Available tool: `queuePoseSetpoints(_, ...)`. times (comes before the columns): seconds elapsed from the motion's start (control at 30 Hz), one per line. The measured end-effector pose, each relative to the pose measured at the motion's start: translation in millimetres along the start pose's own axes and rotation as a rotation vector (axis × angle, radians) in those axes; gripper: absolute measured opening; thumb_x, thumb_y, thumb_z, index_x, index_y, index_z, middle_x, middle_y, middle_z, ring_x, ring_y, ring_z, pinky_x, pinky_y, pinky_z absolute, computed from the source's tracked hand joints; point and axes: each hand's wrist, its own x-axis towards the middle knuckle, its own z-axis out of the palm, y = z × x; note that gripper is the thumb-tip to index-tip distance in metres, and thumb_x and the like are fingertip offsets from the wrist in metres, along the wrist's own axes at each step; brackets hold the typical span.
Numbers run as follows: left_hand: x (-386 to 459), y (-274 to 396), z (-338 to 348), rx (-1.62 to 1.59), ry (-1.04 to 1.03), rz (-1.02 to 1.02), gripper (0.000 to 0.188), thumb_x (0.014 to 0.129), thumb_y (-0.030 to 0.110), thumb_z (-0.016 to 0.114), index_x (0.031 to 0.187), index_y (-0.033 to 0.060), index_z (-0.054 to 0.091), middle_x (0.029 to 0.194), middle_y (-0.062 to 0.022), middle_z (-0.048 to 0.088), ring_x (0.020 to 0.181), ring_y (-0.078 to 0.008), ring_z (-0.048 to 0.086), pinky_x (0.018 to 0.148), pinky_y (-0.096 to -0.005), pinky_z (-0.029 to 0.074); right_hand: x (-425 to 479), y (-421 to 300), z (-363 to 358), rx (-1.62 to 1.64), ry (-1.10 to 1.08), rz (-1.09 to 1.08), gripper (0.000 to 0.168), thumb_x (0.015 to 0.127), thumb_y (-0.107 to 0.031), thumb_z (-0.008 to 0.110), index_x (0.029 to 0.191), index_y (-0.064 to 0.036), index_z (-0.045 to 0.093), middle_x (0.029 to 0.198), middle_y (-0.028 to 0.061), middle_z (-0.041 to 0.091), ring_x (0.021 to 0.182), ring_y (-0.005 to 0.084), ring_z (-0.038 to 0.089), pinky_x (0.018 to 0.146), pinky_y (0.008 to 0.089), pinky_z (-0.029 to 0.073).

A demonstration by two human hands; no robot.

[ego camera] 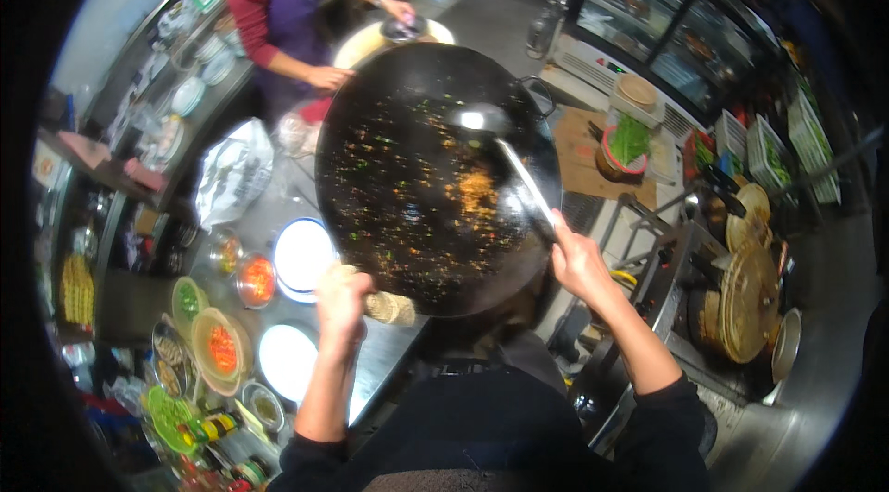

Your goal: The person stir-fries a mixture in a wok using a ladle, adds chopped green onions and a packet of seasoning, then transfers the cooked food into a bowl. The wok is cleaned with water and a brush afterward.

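Observation:
A large black wok (410,214) fills the middle of the view, with chopped bits spread over its inner surface. A heap of orange-brown food (476,193) lies right of its centre. My left hand (342,301) is closed around a folded cloth (392,308) at the wok's near-left rim; any handle underneath is hidden. In my right hand (580,259) is the metal handle of a ladle (524,172), its bowl inside the wok near the far right. A white plate with a blue rim (303,257) lies just left of the wok, beside my left hand.
A person (288,12) stands beyond the wok at a round pale container (361,40). On the steel table are a second white plate (288,361), a bowl of orange shreds (222,351) and a plastic bag (236,172). Right are a stove with a lidded pot (750,308) and a glass-doored fridge (653,33).

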Motion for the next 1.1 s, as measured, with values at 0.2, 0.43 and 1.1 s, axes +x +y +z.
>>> queuePoseSetpoints(0.2,-16.3,16.7,-1.0,-0.248,0.249,0.011,0.005,0.056,-0.007,0.051,0.056,-0.0024,0.052,0.058,-0.0053,0.051,0.052,-0.0134,0.048,0.048,-0.0258,0.036,11.2,-11.6,-29.4,0.142,-0.464,0.052,0.052,0.077,-0.002,0.052,0.127,-0.001,0.043,0.088,0.0240,0.060,0.075,0.0405,0.060,0.068,0.0397,0.048)
queuePoseSetpoints(0.43,-33.2,20.2,-9.1,-0.190,0.508,0.077,0.007,0.055,-0.007,0.050,0.058,-0.0003,0.050,0.057,-0.0045,0.050,0.051,-0.0135,0.046,0.049,-0.0259,0.036,124.5,6.4,-8.4,0.760,-0.218,0.345,0.034,0.088,-0.012,0.041,0.122,-0.005,0.040,0.059,-0.0015,0.040,0.038,0.0079,0.041,0.029,0.0236,0.036)
queuePoseSetpoints(1.1,-70.1,52.9,48.6,1.068,0.201,0.886,0.069,0.056,0.002,0.062,0.119,-0.0152,0.041,0.064,-0.0131,0.053,0.047,-0.0262,0.054,0.047,-0.0332,0.045,134.2,64.5,70.4,1.941,-0.533,0.961,0.027,0.086,-0.011,0.046,0.060,-0.012,0.039,0.047,-0.0070,0.035,0.036,0.0025,0.033,0.033,0.0155,0.032)
